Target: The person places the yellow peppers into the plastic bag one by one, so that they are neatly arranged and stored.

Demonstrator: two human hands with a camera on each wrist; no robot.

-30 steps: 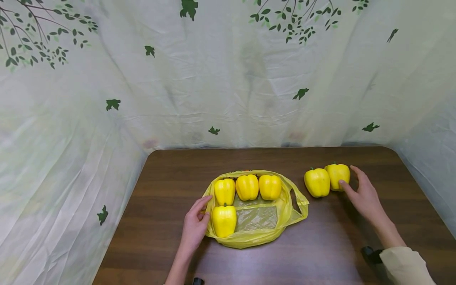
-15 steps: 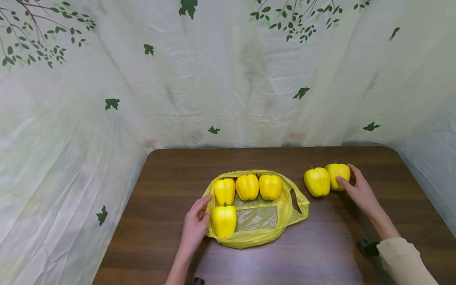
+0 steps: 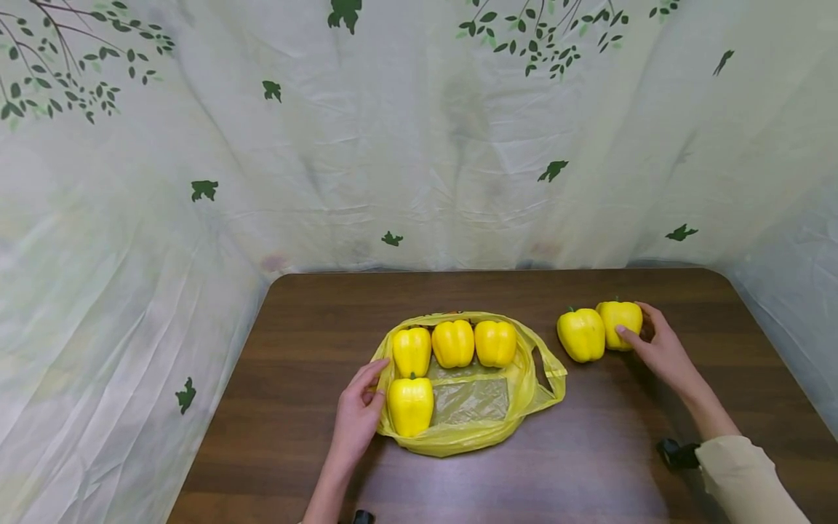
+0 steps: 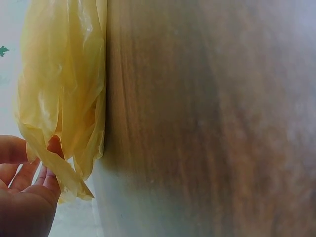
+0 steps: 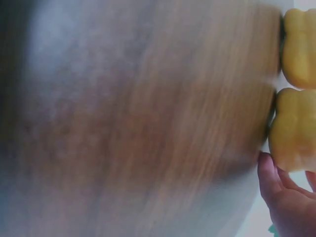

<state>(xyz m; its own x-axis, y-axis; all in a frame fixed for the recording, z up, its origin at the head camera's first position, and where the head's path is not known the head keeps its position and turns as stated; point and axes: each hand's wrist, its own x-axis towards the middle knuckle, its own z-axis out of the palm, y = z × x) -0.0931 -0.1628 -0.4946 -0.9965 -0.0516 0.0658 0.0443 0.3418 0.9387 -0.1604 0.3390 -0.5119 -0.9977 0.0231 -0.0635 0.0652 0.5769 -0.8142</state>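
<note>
A yellow plastic bag [image 3: 471,439] lies spread with its mouth facing up, and several yellow bell peppers [image 3: 453,345] sit inside along its back and left. At the bag's left edge, my left hand [image 3: 358,413] holds the plastic; the left wrist view shows fingers behind a strip of the bag [image 4: 61,89]. To the right of the bag, two more bell peppers stand side by side on the table. My right hand [image 3: 664,354] grips the farther-right bell pepper [image 3: 618,325], thumb in front and fingers around its right side. The other loose bell pepper [image 3: 581,335] stands against its left.
The bag's loop handle [image 3: 545,367] points right toward the loose peppers. All of this rests on a dark brown wooden table [image 3: 314,320]. Behind the table's back edge hangs a pale curtain [image 3: 419,145] printed with leaves.
My right hand has moved slightly left and closed its thumb and fingers on the right-hand bell pepper. The left hand and the bag stay where they were.
</note>
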